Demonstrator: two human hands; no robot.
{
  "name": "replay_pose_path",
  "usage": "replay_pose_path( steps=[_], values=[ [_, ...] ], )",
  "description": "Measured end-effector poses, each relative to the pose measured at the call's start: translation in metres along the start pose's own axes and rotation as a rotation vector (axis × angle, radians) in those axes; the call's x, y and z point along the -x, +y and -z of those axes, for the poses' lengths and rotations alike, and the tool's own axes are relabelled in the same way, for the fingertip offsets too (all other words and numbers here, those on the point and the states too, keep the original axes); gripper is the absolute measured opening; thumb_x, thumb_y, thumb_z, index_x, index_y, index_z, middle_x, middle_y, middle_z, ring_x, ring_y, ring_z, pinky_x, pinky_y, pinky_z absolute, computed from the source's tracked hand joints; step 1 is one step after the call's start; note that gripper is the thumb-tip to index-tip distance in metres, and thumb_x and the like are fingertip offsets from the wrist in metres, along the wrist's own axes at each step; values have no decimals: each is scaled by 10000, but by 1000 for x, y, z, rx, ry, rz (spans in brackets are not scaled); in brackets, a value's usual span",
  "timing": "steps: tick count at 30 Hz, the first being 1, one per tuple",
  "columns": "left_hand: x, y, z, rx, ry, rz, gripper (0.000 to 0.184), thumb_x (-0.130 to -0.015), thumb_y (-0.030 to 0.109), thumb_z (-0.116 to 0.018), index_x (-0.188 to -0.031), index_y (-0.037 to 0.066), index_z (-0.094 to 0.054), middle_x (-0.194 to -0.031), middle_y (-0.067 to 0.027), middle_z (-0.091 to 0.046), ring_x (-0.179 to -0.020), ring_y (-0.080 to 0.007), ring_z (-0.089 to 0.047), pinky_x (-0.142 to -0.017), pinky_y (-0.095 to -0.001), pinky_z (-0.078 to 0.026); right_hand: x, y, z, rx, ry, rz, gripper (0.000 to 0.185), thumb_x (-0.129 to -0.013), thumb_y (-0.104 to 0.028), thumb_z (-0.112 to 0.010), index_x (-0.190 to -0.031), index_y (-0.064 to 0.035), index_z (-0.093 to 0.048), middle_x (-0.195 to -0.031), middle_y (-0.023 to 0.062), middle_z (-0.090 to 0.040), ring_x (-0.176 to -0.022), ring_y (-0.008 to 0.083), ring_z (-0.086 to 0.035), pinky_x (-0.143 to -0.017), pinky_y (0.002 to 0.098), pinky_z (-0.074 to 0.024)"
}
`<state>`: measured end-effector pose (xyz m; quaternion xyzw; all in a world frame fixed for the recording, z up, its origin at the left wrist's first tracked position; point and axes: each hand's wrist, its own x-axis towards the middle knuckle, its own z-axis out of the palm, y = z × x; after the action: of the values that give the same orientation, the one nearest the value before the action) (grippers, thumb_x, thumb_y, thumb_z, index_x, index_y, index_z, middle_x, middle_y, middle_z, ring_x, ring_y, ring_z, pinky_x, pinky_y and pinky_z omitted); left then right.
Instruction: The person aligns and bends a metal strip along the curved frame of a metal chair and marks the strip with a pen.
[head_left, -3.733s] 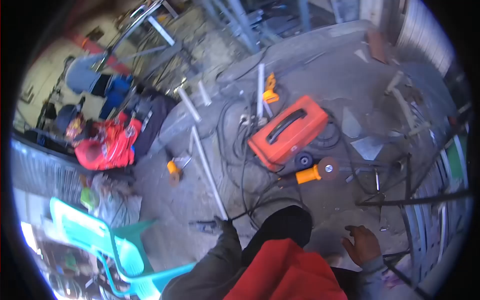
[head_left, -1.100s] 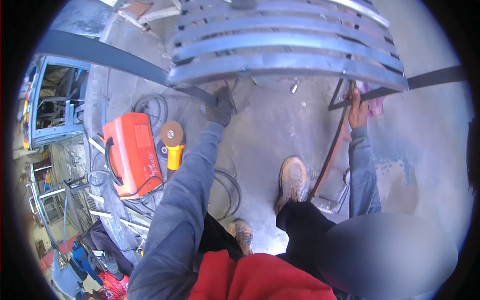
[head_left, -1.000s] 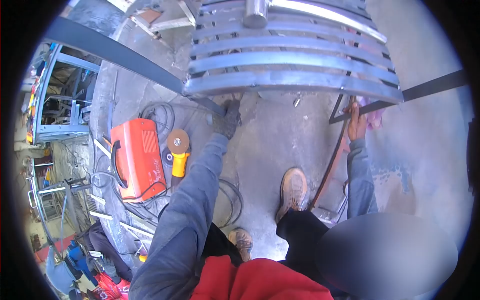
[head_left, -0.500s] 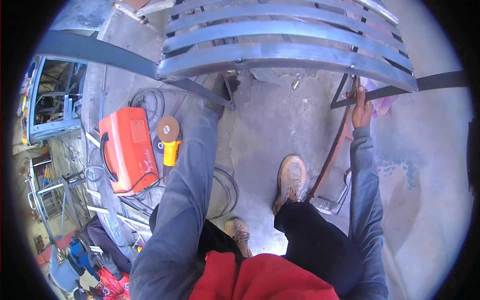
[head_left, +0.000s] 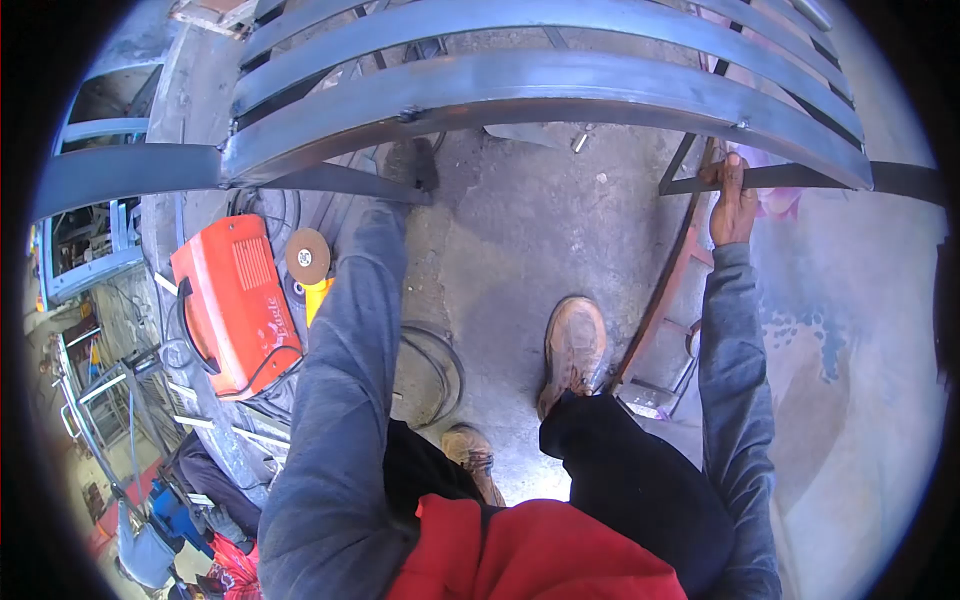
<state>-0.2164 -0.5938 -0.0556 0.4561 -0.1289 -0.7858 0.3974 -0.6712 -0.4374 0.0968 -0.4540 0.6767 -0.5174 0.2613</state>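
A large slatted metal frame (head_left: 500, 85) with curved grey bars spans the top of the head view, raised in front of me. My right hand (head_left: 735, 205) is closed around the flat bar at its right corner, fingers over the top. On the other side, my left hand (head_left: 405, 165) is at the end of the frame's left lower bar. It lies in dark shadow, partly behind the bar, and its fingers barely show, though it appears closed on the bar.
An orange welding machine (head_left: 240, 305) stands on the floor to my left, beside a yellow angle grinder (head_left: 315, 285). Black cable (head_left: 440, 365) loops near my feet. A rusty curved metal piece (head_left: 665, 305) lies on the right. Another person's gloved hand (head_left: 222, 522) shows at lower left.
The metal frame has come closer, its left side swinging left and down. Both hands have moved with it, the left hand shifting left. My view has shifted slightly as well.
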Motion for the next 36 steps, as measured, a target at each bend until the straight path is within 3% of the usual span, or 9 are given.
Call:
replay_pose_path(
  steps=[9,15,17,21,22,26,32,34,36],
  values=[
    [29,15,44,-2,-47,91,392,-948,504,-507,-742,171,-493,-576,-19,-446,-432,-155,-446,-369,-318,-346,1,-1,-9,-31,-36,9,432,-1022,-426,-438,-877,-27,-522,-735,27,-475,-731,139,-453,-743,301,-416],
    [-7,12,54,12,-168,229,397,-949,506,-505,-735,172,-489,-571,-19,-440,-429,-154,-439,-369,-315,-341,0,9,1,48,-6,-19,500,-1016,-434,-444,-780,-11,-567,-768,56,-565,-765,158,-520,-737,323,-422],
    [10,8,70,2,-207,284,399,-949,507,-504,-733,172,-487,-569,-19,-438,-428,-154,-436,-369,-314,-339,4,6,1,119,-108,-60,438,-1028,-415,-428,-1023,-6,-586,-850,37,-588,-845,142,-541,-771,313,-441],
    [-14,10,53,6,-251,310,403,-950,508,-503,-728,172,-484,-566,-19,-434,-426,-153,-432,-369,-313,-335,4,9,-5,157,-82,28,455,-1036,-428,-393,-969,-16,-573,-823,40,-577,-810,146,-524,-765,302,-424],
    [-19,6,49,7,-234,303,404,-950,508,-503,-727,172,-483,-565,-19,-433,-425,-153,-430,-369,-312,-335,5,8,-9,114,9,15,494,-1022,-388,-432,-751,-2,-578,-748,88,-589,-761,199,-558,-735,341,-438],
    [-15,8,36,17,-119,208,407,-950,509,-501,-722,173,-480,-561,-19,-429,-423,-152,-425,-369,-311,-331,8,-7,-16,6,22,-61,436,-1028,-404,-425,-918,-12,-580,-771,31,-553,-746,132,-501,-737,304,-437],
    [2,16,32,63,-80,152,412,-951,511,-500,-716,173,-476,-557,-18,-424,-420,-152,-419,-369,-309,-327,10,-12,-18,24,-24,4,450,-1027,-424,-424,-891,-12,-544,-770,58,-545,-756,146,-505,-756,332,-450],
    [44,23,-14,-201,53,-46,467,-955,547,-472,-701,154,-469,-533,-13,-396,-413,-155,-400,-397,-330,-348,9,-11,-16,9,-24,-2,459,-1025,-431,-423,-883,-12,-542,-769,59,-544,-757,150,-506,-757,334,-448],
    [45,16,-22,-205,74,-115,500,-957,567,-450,-694,142,-469,-531,-17,-392,-408,-162,-398,-399,-331,-352,9,-13,-15,23,-20,-18,484,-1021,-453,-418,-867,-10,-538,-766,62,-542,-763,155,-508,-758,322,-434]
  ],
)
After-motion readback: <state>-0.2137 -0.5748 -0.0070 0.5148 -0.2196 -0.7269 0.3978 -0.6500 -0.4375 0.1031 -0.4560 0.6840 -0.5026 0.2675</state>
